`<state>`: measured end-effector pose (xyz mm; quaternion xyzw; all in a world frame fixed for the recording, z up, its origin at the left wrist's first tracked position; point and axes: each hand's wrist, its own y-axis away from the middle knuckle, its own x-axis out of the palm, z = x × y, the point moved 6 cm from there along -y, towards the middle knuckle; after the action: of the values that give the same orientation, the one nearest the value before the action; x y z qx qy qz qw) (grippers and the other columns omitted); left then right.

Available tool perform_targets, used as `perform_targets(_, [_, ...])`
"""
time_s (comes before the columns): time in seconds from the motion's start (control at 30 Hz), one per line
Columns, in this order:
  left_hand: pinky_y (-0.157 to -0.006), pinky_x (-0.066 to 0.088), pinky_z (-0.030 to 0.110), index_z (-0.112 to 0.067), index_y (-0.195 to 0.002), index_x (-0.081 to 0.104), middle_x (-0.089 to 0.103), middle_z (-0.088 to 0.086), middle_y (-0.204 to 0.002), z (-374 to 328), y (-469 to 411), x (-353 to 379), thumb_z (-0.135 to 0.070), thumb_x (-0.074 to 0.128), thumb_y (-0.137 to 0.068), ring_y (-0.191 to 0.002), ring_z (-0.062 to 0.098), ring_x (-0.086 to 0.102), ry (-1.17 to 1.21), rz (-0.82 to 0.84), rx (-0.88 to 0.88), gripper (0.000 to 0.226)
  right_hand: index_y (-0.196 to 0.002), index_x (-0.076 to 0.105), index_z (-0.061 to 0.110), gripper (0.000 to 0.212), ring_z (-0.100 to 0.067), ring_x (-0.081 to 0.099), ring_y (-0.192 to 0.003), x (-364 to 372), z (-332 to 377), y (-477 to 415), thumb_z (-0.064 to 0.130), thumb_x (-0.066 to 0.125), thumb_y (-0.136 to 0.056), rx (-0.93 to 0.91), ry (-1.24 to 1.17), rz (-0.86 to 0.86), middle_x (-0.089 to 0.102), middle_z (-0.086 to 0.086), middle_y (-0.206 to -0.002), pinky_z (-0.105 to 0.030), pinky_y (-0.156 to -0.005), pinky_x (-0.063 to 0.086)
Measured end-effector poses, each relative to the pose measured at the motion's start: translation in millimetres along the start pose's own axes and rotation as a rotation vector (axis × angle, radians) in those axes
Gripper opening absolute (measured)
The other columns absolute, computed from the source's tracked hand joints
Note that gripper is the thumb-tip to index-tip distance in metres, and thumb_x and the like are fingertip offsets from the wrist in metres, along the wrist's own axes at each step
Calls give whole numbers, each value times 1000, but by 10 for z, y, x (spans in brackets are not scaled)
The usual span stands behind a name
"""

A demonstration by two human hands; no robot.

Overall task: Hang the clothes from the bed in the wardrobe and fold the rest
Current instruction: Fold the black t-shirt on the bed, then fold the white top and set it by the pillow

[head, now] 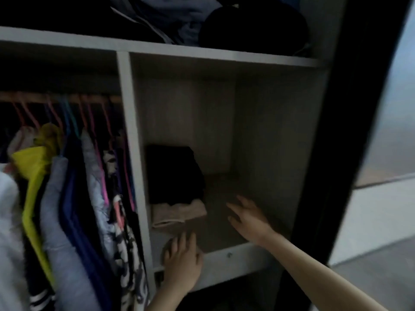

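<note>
On the shelf (235, 258), right fingers (237, 209): straight and spread, holding nothing; the right hand (249, 218) is palm down on or just over a brown cloth (215, 232). The blur hides whether it really touches.
Left fingers (180, 243): straight, close together, holding nothing; the left hand (183, 259) is at the front edge of the shelf, by the front left corner of the cloth, and seems to touch it.
Cloth: dim, it seems to be a folded piece lying flat, with its long axis from front to back. It lies under the right hand and just ahead of the left one.
Nearer hand: the right, which is deeper in and over the middle of the cloth; I judge that a push inward or a smoothing would start from there.
Stack: a black piece (173, 173) on a beige piece (177, 213), against the left wall, just left of the cloth.
Hung clothes (74, 198): in the next compartment, behind the divider (129, 131), apart from both hands.
</note>
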<state>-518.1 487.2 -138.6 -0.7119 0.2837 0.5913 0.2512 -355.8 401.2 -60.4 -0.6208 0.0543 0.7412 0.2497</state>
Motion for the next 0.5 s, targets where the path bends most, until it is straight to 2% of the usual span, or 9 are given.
perform_targets(0.07, [-115,13,39,-29,-150,11,12,-4,-156,-59,188,104,-53,33,-94,-142,21,12,-92,-66,37,65,-141,40,29,46,-24,17,-142,-73,-47,489,35,44,-96,-43,25,-37,18,-3,-156,-34,-112,23])
perform_targets(0.1, [-115,11,40,-30,-149,12,12,-2,-156,-152,281,162,-54,33,-94,-143,22,11,-117,-75,59,64,-136,48,25,44,-26,26,-139,-156,-84,782,29,50,-93,-70,71,-71,28,-7,-152,-36,-108,30])
perform_targets(0.17, [-116,9,42,-28,-150,10,7,0,-158,-272,415,214,-54,30,-96,-144,26,5,-77,-60,84,63,-115,67,16,39,-33,53,-120,-306,-131,1235,17,72,-76,-155,161,-188,56,-16,-129,-41,-89,49])
perform_targets(0.2, [-115,9,42,-27,-151,8,5,-1,-158,-381,512,253,-53,28,-96,-144,27,3,-54,-44,106,63,-104,72,15,39,-33,62,-108,-333,-227,1507,14,80,-66,-153,204,-232,64,-15,-117,-40,-78,55])
perform_targets(0.23, [-115,11,41,-26,-151,7,3,-2,-159,-485,573,268,-52,28,-97,-145,26,2,-32,-58,134,63,-98,74,15,40,-31,65,-101,-355,-332,1720,14,85,-59,-132,244,-233,68,-12,-110,-39,-72,56])
perform_targets(0.33, [-114,16,37,-25,-151,6,4,-2,-159,-944,784,325,-50,29,-98,-145,21,7,16,-95,256,63,-95,76,21,48,-25,68,-96,-371,-745,2359,21,91,-50,-24,342,-157,71,-5,-105,-32,-68,57])
perform_targets(0.4, [-113,18,35,-24,-151,6,5,0,-159,-1381,984,446,-47,31,-98,-144,21,9,25,-76,339,63,-93,76,23,51,-23,70,-92,-411,-1103,2870,24,93,-45,123,380,-110,72,-4,-101,-31,-65,57])
perform_targets(0.47, [-111,24,37,-21,-150,16,13,5,-157,-1822,1192,542,-41,40,-97,-142,24,18,42,-55,395,62,-91,77,24,55,-23,70,-89,-449,-1409,3385,26,94,-39,258,385,-62,72,-5,-99,-30,-61,57])
perform_targets(0.5, [-107,32,40,-15,-147,29,25,11,-154,-2109,1327,562,-35,52,-93,-139,28,29,89,-58,454,62,-90,77,24,56,-23,71,-88,-493,-1562,3682,27,94,-37,315,399,-47,73,-5,-97,-30,-60,57])
